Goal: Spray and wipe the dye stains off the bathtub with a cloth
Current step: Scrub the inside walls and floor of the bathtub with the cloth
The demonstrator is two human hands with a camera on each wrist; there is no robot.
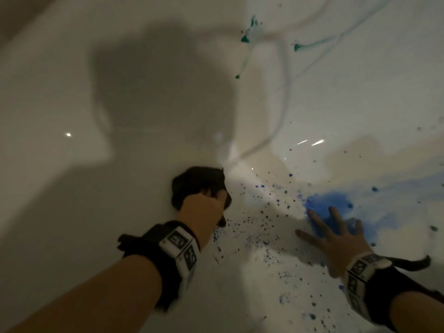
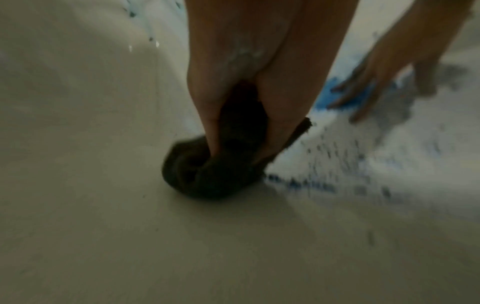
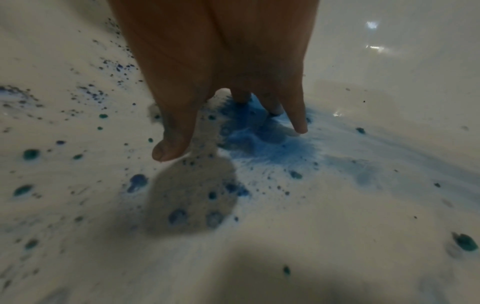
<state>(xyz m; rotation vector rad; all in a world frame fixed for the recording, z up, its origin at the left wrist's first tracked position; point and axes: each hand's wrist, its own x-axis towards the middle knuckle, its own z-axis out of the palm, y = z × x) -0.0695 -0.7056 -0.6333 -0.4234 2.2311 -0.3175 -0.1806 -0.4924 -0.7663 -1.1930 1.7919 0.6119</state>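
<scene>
Gripping a bunched dark cloth (image 1: 194, 186) in left hand (image 1: 204, 207), pressing it on the white bathtub (image 1: 72, 212) floor. Spreading right hand (image 1: 336, 236) wide — fingers straight — on the blue dye stain (image 1: 324, 200) at 3 o'clock of the cloth; green drips (image 1: 245, 39) lying at 12.

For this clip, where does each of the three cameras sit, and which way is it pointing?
Head: worn on the head, looking down into the white bathtub; both forearms, the left hand and the right hand show.
Left wrist: looks along the left hand at the bunched dark cloth it grips.
Right wrist: looks along the right hand's spread fingers at the blue dye patch.
Shared: the left wrist view also catches the right hand on that blue patch, as the head view does.
</scene>
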